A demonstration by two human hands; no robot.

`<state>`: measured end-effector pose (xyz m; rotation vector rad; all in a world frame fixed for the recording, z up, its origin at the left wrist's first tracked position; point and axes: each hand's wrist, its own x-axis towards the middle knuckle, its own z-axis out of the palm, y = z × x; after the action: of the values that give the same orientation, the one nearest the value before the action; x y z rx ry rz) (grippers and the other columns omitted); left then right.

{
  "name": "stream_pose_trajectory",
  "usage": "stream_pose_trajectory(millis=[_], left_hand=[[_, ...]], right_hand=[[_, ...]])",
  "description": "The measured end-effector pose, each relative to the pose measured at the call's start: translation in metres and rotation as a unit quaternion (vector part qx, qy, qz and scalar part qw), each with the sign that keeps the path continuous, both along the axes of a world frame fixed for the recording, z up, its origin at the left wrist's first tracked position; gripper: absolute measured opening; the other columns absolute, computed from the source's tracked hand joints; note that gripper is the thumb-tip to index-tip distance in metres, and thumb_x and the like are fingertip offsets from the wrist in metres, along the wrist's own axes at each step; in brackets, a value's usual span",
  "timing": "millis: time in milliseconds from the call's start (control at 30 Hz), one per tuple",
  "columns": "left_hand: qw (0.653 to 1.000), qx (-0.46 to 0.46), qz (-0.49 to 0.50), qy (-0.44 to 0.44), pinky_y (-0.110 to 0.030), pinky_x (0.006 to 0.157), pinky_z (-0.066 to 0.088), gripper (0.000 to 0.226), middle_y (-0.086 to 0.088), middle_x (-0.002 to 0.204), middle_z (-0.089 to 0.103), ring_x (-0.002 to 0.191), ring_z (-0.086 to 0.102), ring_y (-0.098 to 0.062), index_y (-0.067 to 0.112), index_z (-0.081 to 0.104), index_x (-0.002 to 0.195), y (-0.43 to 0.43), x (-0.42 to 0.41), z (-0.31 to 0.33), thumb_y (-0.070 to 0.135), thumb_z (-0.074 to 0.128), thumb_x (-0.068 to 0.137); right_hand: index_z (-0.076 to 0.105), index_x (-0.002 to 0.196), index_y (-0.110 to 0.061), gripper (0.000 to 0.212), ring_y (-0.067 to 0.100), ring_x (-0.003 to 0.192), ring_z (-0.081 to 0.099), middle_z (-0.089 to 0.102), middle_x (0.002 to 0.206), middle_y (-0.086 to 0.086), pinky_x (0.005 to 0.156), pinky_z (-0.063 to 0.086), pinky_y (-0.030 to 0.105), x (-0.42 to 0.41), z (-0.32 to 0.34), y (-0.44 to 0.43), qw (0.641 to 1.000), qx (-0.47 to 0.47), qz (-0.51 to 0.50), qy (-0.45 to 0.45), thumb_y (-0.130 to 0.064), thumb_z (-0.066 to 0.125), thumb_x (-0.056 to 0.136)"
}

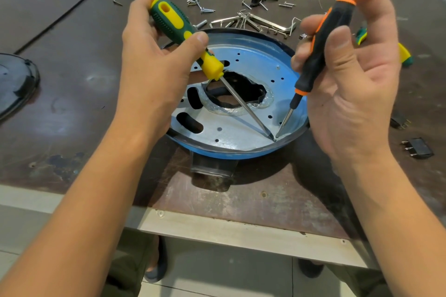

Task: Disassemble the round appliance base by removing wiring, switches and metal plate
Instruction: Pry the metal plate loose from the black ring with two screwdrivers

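Left hand [154,55] grips green screwdriver [173,24], right hand [357,84] black screwdriver [323,38]; pry slowly, tips under the plate [241,132] edge.

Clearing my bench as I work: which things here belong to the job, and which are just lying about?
In use: blue round base, metal plate, green-yellow screwdriver (left hand), black-orange screwdriver (right hand).
Lying about: loose screws, hex keys, pronged black parts, black cover.

Person: two bare forearms [101,200]; left hand [154,55]; right hand [357,84]; dark olive trousers [125,270]; dark slippers [156,267], one per foot.
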<state>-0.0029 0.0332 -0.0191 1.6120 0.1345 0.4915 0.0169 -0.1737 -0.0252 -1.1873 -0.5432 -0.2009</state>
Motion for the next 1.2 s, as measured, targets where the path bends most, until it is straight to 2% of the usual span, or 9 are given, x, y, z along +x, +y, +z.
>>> stream_pose_trajectory(millis=[100,233,367,433,633,867,1000,1100,1200], left_hand=[[1.000,0.010,0.005,0.005,-0.042,0.080,0.062,0.056,-0.023,0.131,0.048,0.116,0.058,-0.033,0.017,0.044,0.136,0.0011,0.0007,-0.0011,0.017,0.071,0.088],[1.000,-0.001,-0.004,0.000,-0.039,0.074,0.063,0.055,-0.025,0.132,0.045,0.114,0.059,-0.037,0.016,0.043,0.137,-0.0006,-0.0001,-0.0002,0.013,0.070,0.089],[1.000,-0.006,-0.007,0.000,-0.037,0.069,0.064,0.054,-0.026,0.132,0.044,0.111,0.061,-0.037,0.015,0.042,0.138,-0.0007,-0.0009,-0.0002,0.011,0.069,0.090],[1.000,0.000,-0.004,0.003,-0.039,0.072,0.063,0.055,-0.023,0.132,0.046,0.113,0.060,-0.036,0.017,0.043,0.137,0.0003,-0.0002,-0.0006,0.014,0.070,0.089],[1.000,-0.002,0.000,0.004,-0.038,0.070,0.064,0.054,-0.023,0.133,0.046,0.116,0.059,-0.034,0.017,0.044,0.137,0.0005,-0.0004,-0.0004,0.014,0.070,0.089],[1.000,-0.012,-0.006,-0.001,-0.037,0.068,0.064,0.055,-0.024,0.134,0.044,0.113,0.061,-0.029,0.013,0.042,0.139,-0.0025,-0.0022,0.0018,0.009,0.069,0.091],[1.000,-0.014,-0.008,-0.003,-0.036,0.068,0.064,0.054,-0.025,0.133,0.044,0.110,0.063,-0.028,0.012,0.041,0.139,-0.0027,-0.0024,0.0023,0.008,0.068,0.092],[1.000,-0.012,-0.005,-0.002,-0.037,0.068,0.064,0.054,-0.026,0.134,0.043,0.114,0.059,-0.034,0.012,0.042,0.138,-0.0028,-0.0020,0.0015,0.008,0.068,0.092],[1.000,-0.007,-0.006,0.002,-0.039,0.072,0.063,0.055,-0.024,0.135,0.044,0.117,0.058,-0.035,0.013,0.042,0.138,-0.0009,-0.0013,0.0008,0.011,0.069,0.091]], right_hand=[[0.040,0.133,-0.007,0.028,0.023,0.082,0.054,0.058,0.105,0.011,0.079,0.046,0.039,0.0009,0.0002,0.0004,1.000,0.002,0.007,0.004,-0.001,0.040,0.105],[0.041,0.132,-0.008,0.037,0.029,0.087,0.044,0.045,0.100,0.010,0.076,0.047,0.039,0.0016,0.0006,0.0018,1.000,-0.024,-0.006,-0.016,0.004,0.053,0.099],[0.035,0.140,-0.004,0.036,0.022,0.087,0.062,0.058,0.108,0.018,0.086,0.050,0.041,0.0006,0.0004,-0.0007,1.000,-0.023,0.013,-0.015,0.004,0.038,0.105],[0.036,0.138,-0.004,0.032,0.021,0.088,0.064,0.065,0.105,0.014,0.088,0.050,0.041,0.0003,0.0012,-0.0015,1.000,-0.004,0.026,-0.005,0.002,0.033,0.106],[0.039,0.131,-0.006,0.038,0.033,0.090,0.042,0.044,0.102,0.012,0.079,0.049,0.039,0.0005,0.0024,0.0018,1.000,-0.027,-0.006,-0.010,0.006,0.053,0.098],[0.032,0.143,-0.001,0.038,0.025,0.085,0.059,0.055,0.116,0.019,0.082,0.050,0.040,0.0010,0.0007,-0.0011,1.000,-0.012,0.024,0.005,0.003,0.033,0.105],[0.041,0.132,-0.009,0.028,0.025,0.085,0.055,0.053,0.110,0.013,0.074,0.051,0.038,0.0017,0.0021,0.0004,1.000,-0.007,0.016,0.020,-0.004,0.042,0.105],[0.041,0.130,-0.010,0.034,0.024,0.082,0.049,0.046,0.104,0.012,0.071,0.049,0.037,0.0023,0.0027,0.0009,1.000,-0.027,-0.001,-0.002,0.003,0.053,0.100],[0.037,0.140,-0.003,0.035,0.024,0.089,0.057,0.056,0.113,0.014,0.079,0.049,0.038,0.0024,0.0008,-0.0010,0.999,-0.031,0.010,0.003,0.003,0.042,0.105]])
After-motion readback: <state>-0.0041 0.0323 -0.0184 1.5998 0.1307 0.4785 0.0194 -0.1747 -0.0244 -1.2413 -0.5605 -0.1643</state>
